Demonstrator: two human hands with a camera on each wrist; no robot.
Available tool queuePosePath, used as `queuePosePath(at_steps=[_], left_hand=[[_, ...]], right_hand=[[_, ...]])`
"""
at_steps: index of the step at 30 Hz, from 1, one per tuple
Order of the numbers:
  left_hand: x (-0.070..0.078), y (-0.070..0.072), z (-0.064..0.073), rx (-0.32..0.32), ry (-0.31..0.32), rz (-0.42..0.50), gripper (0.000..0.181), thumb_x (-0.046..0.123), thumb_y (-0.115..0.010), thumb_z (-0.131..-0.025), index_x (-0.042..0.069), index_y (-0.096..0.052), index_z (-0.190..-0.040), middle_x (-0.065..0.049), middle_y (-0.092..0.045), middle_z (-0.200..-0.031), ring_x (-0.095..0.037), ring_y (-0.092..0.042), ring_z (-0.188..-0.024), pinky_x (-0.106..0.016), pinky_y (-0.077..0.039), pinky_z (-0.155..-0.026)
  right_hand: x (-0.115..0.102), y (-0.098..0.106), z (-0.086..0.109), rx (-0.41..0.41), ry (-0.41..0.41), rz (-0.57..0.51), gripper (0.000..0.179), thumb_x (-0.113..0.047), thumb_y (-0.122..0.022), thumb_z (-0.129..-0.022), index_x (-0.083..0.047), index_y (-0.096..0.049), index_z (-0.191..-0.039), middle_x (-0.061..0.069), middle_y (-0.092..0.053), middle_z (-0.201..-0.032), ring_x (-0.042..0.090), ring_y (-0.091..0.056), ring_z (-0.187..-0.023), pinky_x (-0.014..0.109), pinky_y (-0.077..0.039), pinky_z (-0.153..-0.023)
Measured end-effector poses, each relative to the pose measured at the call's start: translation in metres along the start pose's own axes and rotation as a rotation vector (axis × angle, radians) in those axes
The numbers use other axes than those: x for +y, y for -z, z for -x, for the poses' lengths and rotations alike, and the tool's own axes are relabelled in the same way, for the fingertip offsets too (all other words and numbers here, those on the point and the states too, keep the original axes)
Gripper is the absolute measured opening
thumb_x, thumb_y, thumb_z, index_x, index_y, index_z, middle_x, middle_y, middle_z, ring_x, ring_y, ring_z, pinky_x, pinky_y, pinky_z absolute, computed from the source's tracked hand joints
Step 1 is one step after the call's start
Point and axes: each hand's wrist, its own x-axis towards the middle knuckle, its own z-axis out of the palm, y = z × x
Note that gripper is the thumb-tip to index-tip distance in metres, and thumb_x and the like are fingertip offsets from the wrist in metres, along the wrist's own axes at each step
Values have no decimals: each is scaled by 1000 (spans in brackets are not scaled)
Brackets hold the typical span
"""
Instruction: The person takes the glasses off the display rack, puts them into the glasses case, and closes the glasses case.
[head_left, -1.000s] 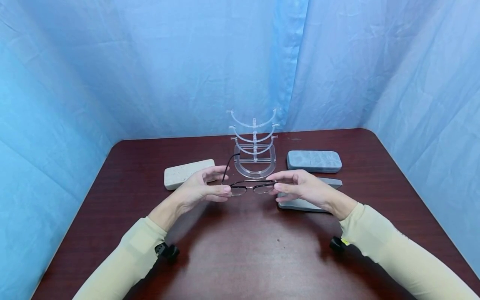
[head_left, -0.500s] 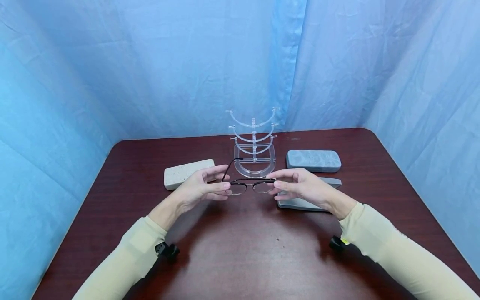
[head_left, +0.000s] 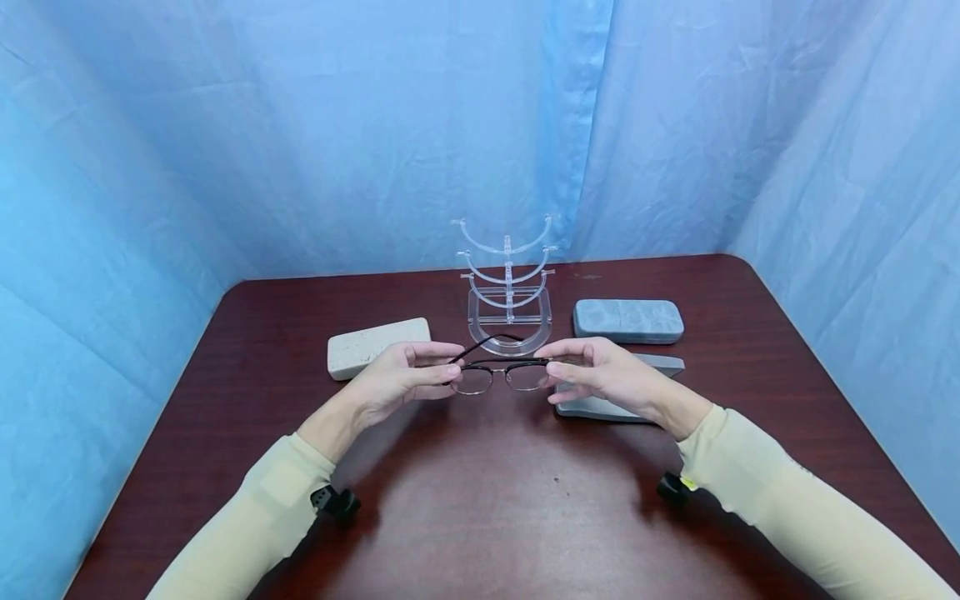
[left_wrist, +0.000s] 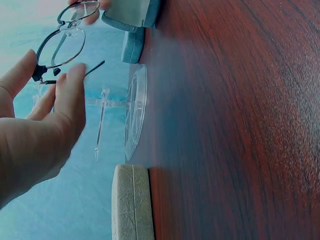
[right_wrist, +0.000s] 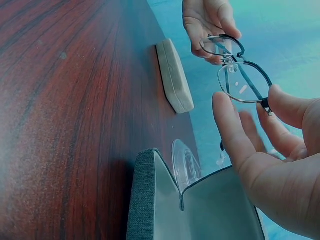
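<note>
A pair of eyeglasses (head_left: pixel 527 377) with dark upper rims and thin metal lower rims is held level above the table between both hands. My left hand (head_left: pixel 393 375) pinches the left end by the hinge, thumb in front and fingers behind. From there the left temple slants partly inward behind the lenses; its tip shows past the fingers in the left wrist view. With thumb and fingers my right hand (head_left: pixel 611 375) pinches the other end. Behind the lenses, a bar (right_wrist: pixel 248 82) crosses in the right wrist view. Below the right hand lies an opened glasses case (right_wrist: pixel 145 200), pale inside, partly hidden.
Just beyond the glasses stands a clear tiered eyewear stand (head_left: pixel 509 287). A closed beige case (head_left: pixel 371 346) lies at left, beside the left hand. At right, behind the opened case, is a closed blue-grey case (head_left: pixel 628 322). Blue curtains (head_left: pixel 375 150) surround the dark-red table (head_left: pixel 480 500).
The left temple has swung inward, from pointing up and away to slanting lower toward the right. The left fingers have shifted slightly down with it. The right hand has barely moved.
</note>
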Motion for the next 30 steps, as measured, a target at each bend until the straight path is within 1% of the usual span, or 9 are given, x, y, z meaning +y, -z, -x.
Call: queuePosePath(at_steps=[4, 9, 11, 13, 15, 18, 22, 25, 30], left_hand=[[-1, 0, 1, -2, 3, -43, 47, -1, -68, -95, -10, -54, -139, -11, -68, -120, -23, -69, -108, -46, -54, -97], [1, 1, 2, -2, 13, -88, 45, 4, -70, -95, -7, -58, -137, -10, -65, -125, -36, -62, -120, -46, -54, -98], [2, 1, 3, -1, 15, -101, 44, 5, -71, -95, -7, -59, -136, -9, -66, -125, -34, -64, -117, -46, -54, -98], [2, 1, 3, -1, 13, -107, 43, 6, -72, -95, -6, -60, -135, -10, -66, -124, -30, -67, -112, -46, -54, -98], [1, 2, 3, 1, 12, -113, 42, 7, -72, -95, -6, -62, -133, -11, -66, -124, -25, -69, -108, -46, -55, -97], [2, 1, 4, 1, 17, -111, 40, 7, -72, -95, -5, -63, -132, -15, -65, -126, -26, -68, -109, -45, -55, -96], [4, 0, 3, 3, 26, -113, 40, 7, -72, -95, -5, -64, -132, -14, -65, -126, -26, -66, -109, -45, -56, -95], [3, 0, 3, 6, 29, -116, 41, 8, -73, -94, -5, -63, -133, -11, -66, -123, -21, -65, -105, -45, -57, -94], [4, 0, 4, 2, 53, -98, 46, 11, -72, -95, -1, -59, -137, -22, -61, -131, -23, -66, -99, -45, -58, -92]], right_hand=[[0, -1, 0, 13, 15, 9, 47, -9, -63, -102, 11, -47, -141, 22, -59, -125, 39, -64, -111, 53, -55, -94], [-3, -3, 1, 20, 21, 9, 50, -9, -63, -102, 12, -45, -143, 23, -51, -141, 45, -55, -125, 50, -56, -94], [-3, -3, 1, 18, 20, 9, 50, -9, -63, -102, 12, -45, -143, 24, -46, -148, 45, -53, -128, 49, -55, -95], [-3, -3, 2, 18, 20, 14, 50, -11, -64, -101, 11, -47, -142, 28, -46, -147, 48, -53, -127, 48, -56, -94], [-4, -3, 2, 20, 15, 15, 48, -13, -65, -101, 9, -50, -141, 30, -51, -142, 49, -53, -125, 48, -56, -94], [-4, -3, 2, 13, 12, 5, 47, -14, -64, -102, 7, -51, -141, 27, -59, -135, 48, -57, -121, 48, -56, -93], [-4, -4, 2, 0, 9, -5, 50, -16, -62, -103, 6, -47, -145, 19, -62, -136, 38, -63, -118, 49, -56, -94], [-5, -4, 2, -4, 3, 9, 51, -17, -63, -103, 4, -47, -147, 20, -60, -138, 34, -65, -115, 49, -56, -94], [-4, -4, 2, -2, 11, 23, 48, -17, -63, -103, 4, -51, -144, 27, -57, -139, 32, -67, -114, 48, -57, -94]])
